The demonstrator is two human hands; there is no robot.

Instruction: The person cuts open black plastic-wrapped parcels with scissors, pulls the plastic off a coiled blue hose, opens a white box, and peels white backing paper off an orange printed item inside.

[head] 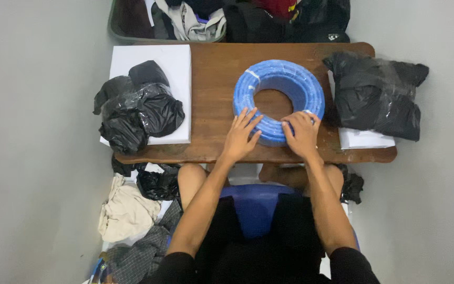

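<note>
A blue coil of hose lies flat near the middle of the wooden table, between 2 black plastic bundles on white sheets. The left hand rests on the coil's near edge with fingers spread flat, gripping nothing. The right hand presses there too, fingers curled over the rim.

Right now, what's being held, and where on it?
Both hands, left hand and right hand, rest on the near rim of the blue hose coil; a closed grip cannot be told.
</note>
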